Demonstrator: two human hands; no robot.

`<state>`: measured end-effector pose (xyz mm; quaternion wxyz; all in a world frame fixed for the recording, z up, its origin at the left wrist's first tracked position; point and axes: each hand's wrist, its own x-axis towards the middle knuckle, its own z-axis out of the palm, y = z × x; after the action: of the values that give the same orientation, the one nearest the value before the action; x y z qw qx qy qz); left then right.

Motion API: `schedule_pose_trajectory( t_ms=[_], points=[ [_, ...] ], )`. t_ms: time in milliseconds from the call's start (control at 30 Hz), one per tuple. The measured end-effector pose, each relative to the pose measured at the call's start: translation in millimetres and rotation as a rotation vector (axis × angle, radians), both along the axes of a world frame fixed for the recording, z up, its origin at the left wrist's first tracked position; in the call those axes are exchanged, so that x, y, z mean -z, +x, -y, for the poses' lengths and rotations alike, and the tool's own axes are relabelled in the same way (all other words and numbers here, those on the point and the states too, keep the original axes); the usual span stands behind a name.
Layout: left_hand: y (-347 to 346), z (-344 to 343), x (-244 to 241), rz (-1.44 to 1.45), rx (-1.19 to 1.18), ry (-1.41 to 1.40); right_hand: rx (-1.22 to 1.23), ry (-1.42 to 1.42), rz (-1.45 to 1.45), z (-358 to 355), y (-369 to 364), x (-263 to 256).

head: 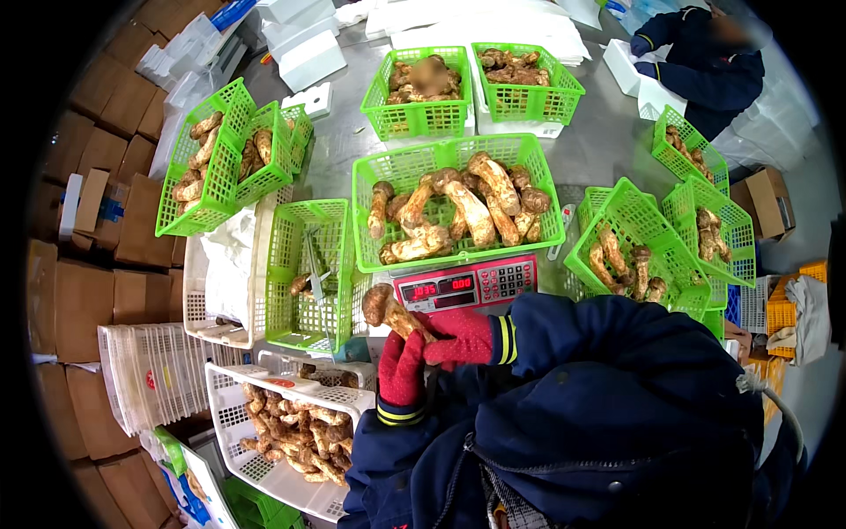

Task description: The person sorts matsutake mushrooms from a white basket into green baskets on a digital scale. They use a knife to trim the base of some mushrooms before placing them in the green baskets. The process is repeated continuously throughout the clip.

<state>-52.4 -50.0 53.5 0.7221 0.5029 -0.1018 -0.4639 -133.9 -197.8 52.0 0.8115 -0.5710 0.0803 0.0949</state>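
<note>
A thick-stemmed mushroom (391,313), a matsutake by its look, points cap up and to the left between my hands. My left hand (402,371), in a red dotted glove, grips the lower stem. Around the stem's base closes my right hand (459,338), gloved alike; the stem's end is hidden by the fingers. Just beyond them is a red digital scale (436,291) with a lit display and keypad. A large green plastic basket (456,259) of similar mushrooms (472,211) rests on it, partly covering the scale.
Left stands a green basket (281,264) with calipers (316,284) across it. A white crate (228,423) of mushrooms sits nearer me. More green baskets flank both sides (198,159) (634,231). Across the steel table (344,152), a co-worker (707,66) handles a white foam box (621,69).
</note>
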Motion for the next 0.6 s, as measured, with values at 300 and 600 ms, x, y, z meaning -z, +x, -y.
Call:
schedule_pose_trajectory(
  t_ms=[300, 600],
  points=[
    [3.4, -16.6, 9.0, -0.065, -0.109, 0.077, 0.429, -1.148, 0.113, 114.8, 22.6, -6.9],
    [9.2, -34.5, 16.2, -0.158, -0.171, 0.028, 0.584, -1.704, -0.124, 180.9, 25.5, 15.2]
  ],
)
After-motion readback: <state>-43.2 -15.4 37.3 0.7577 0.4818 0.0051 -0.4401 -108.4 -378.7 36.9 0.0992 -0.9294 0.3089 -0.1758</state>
